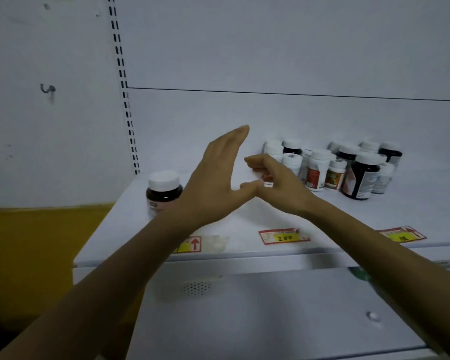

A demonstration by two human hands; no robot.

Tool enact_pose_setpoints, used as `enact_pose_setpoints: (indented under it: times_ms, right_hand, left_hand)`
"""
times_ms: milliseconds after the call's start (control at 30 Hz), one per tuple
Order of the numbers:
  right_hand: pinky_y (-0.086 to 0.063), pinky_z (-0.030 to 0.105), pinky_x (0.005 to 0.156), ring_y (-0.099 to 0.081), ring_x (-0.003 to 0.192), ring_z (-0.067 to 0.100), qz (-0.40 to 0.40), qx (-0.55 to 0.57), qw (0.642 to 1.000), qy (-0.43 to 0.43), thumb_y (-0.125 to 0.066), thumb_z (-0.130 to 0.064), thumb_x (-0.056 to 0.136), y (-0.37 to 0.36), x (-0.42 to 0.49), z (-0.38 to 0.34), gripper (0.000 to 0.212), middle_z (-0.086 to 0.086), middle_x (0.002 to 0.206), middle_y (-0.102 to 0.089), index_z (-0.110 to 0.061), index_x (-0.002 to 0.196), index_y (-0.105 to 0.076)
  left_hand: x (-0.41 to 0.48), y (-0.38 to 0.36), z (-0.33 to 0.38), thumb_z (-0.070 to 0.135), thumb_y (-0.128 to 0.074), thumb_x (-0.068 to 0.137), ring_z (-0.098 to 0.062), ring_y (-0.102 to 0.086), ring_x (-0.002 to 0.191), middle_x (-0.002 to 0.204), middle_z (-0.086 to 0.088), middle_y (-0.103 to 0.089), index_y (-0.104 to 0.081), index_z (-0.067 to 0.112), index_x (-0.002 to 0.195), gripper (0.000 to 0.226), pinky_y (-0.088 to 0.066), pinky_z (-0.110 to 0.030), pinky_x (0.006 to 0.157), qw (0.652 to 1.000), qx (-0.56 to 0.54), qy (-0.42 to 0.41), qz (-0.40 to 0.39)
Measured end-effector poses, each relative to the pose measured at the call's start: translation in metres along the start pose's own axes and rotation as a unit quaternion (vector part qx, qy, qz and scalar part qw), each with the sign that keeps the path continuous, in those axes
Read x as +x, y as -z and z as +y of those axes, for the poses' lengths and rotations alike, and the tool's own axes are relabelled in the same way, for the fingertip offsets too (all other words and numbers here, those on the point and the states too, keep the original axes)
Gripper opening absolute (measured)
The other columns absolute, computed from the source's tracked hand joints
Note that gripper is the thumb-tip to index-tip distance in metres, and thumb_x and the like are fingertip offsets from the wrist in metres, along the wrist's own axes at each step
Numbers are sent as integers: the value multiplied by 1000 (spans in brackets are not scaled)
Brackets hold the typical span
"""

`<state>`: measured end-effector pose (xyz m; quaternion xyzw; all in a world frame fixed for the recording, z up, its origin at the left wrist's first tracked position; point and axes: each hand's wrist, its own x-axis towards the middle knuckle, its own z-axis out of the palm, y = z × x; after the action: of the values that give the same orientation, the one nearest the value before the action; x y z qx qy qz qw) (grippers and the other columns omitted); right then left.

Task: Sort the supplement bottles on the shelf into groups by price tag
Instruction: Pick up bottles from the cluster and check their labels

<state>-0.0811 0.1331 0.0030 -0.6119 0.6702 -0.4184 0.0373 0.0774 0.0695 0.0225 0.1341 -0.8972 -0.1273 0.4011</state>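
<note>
L hand [216, 178] is hovering over the white metal shelf [353, 216]. Fingers are straight & together, thumb is sticking out to the right, and it's holding nothing. R hand [276, 180] is reaching in just beside it, fingers curling round a small white plastic bottle w/ red label [267, 177]. Most of that bottle is hiding behind the fingers, so only a bit of white & red is showing. L thumb tip is lying v. close to the R hand; touching or not, can't tell.

A lone dark amber bottle w/ white cap [163, 190] is standing upright at the shelf's left end. It's partly behind the L wrist & well apart from the others. A cluster of supplement bottles [348, 152] is standing packed together toward the back of the shelf, right of the R hand, all w/ white caps, some white-bodied, some dark. At the cluster's front, a white bottle w/ orange-red label [315, 172] is standing near the R hand. A small bottle w/ green-orange label [334, 178] is sitting just beside it. A large dark bottle w/ white cap [361, 180] is standing to the right of that.

Three red-bordered price tags are lying along the shelf's front edge:
- The left yellow tag w/ red arrow [191, 244] is partly under the L forearm.
- The middle tag reading 200 [283, 236] is lying between the two forearms.
- The right tag [403, 234] has blurry writing.

A slotted white upright [122, 74] is running up the back panel at the shelf's left.
</note>
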Motion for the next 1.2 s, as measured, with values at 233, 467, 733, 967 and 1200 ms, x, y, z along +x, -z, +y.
enact_pose_setpoints:
  times_ms: [233, 467, 733, 967, 1200]
  right_hand:
    - [-43, 27, 91, -53, 112, 15, 10, -102, 995, -12, -65, -24, 86, 87, 2, 79, 42, 2, 127, -57, -16, 125, -54]
    - [-39, 38, 99, -41, 128, 27, -8, -249, 968, -2, -60, -27, 87, 134, 33, 145, 55, 11, 141, -42, -17, 138, -41]
    - [-43, 43, 92, -47, 118, 33, -65, -395, 916, -17, -53, -39, 91, 129, 67, 168, 53, 16, 131, -48, -15, 136, -40]
    - [-41, 29, 83, -50, 110, 22, -50, -181, 982, 32, -68, -15, 79, 135, 46, 151, 46, 5, 121, -51, -21, 123, -54]
    - [-52, 18, 78, -60, 107, 8, -173, 151, 972, 40, -71, -13, 80, 154, 7, 126, 40, -12, 123, -59, -28, 114, -58]
  left_hand:
    - [38, -97, 40, 37, -63, 84, -10, -19, 141, 155, 4, -21, -16, 20, 147, 81, -15, -16, 107, 998, -40, 48, -30]
    - [37, -175, 51, 40, -62, 84, -15, -22, 141, 154, 1, -25, -20, 18, 147, 79, -17, -23, 110, 990, 4, 134, -53]
    - [28, -186, 48, 42, -60, 85, -14, -28, 139, 152, 3, -30, -24, 24, 146, 73, -23, -26, 110, 975, 57, 200, -80]
    - [32, -185, 54, 37, -62, 84, -14, -32, 136, 150, 1, -35, -30, 21, 143, 69, -22, -21, 109, 976, 53, 211, -32]
    - [60, -170, 82, 34, -62, 84, -7, -43, 119, 139, 7, -43, -29, 30, 138, 64, -34, -25, 100, 939, -233, 250, -30]
